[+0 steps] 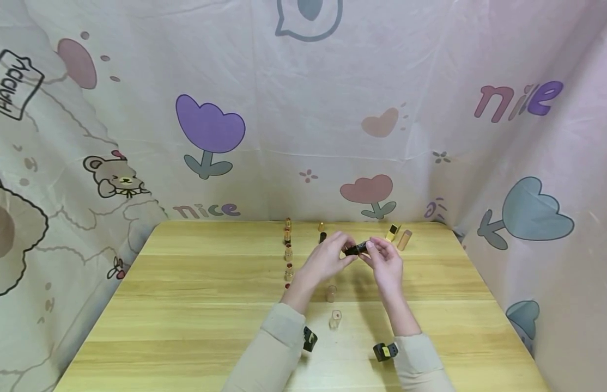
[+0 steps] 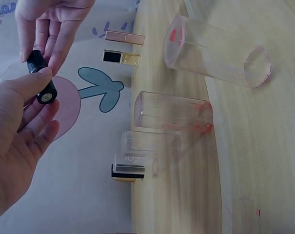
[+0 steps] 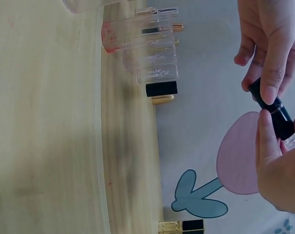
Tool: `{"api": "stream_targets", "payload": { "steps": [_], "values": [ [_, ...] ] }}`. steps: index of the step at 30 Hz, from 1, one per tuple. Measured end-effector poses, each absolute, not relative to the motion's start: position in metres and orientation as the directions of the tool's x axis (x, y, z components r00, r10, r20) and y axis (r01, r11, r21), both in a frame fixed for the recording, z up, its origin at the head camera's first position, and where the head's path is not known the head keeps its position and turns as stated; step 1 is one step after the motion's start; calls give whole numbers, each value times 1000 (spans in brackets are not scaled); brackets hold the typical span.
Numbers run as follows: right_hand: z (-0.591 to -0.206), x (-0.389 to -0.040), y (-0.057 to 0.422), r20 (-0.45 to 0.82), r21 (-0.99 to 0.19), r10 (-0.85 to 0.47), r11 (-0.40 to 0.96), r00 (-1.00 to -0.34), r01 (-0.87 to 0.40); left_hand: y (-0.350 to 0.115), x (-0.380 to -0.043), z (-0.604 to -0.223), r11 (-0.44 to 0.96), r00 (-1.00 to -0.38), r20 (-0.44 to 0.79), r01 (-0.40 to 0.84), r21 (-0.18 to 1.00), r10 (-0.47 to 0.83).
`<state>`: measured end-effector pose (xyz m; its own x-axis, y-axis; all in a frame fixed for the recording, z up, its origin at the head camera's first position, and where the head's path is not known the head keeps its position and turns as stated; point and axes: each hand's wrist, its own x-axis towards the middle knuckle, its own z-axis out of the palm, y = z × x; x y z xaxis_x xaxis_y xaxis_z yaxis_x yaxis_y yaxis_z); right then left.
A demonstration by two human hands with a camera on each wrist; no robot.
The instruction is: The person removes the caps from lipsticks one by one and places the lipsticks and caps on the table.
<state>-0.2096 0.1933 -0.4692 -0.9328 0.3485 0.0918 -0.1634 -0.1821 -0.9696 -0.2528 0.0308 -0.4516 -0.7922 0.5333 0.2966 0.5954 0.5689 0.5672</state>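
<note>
Both hands hold a slim black lipstick tube (image 1: 356, 249) raised over the back part of the table. My left hand (image 1: 327, 255) pinches one end between thumb and fingers. At the other end my right hand (image 1: 388, 265) grips it with fingertips and thumb. A fine seam rings the tube (image 3: 276, 111) in the right wrist view, between the two hands. Its round end, with a pale label, faces the camera in the left wrist view. A bit of clear plastic (image 3: 292, 141) shows by the right palm, mostly hidden.
Left of the hands runs a row of gold lipsticks (image 1: 289, 252) with red tips. Clear caps (image 1: 335, 319) stand nearer me, with a black cap (image 3: 161, 88) farther back. A gold-and-black tube (image 1: 392, 232) and a rose-gold tube (image 1: 404, 239) stand at back right, before a patterned cloth (image 1: 303, 120).
</note>
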Motion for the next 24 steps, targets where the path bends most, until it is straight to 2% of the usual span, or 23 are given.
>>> {"api": "stream_targets", "payload": {
  "steps": [11,21,24],
  "values": [
    [-473,-211,193,79,-961,345,-223,-935,-163,27,-249,-445,563,-793,273,587,582,545],
    [-472,-208,195,39,-960,305,-254,-952,-121,23,-245,-436,573,-802,215,558,600,557],
    [-470,-208,202,35,-949,333,-285,-942,-136,17,-244,-435,592,-813,179,536,602,554]
  ]
}}
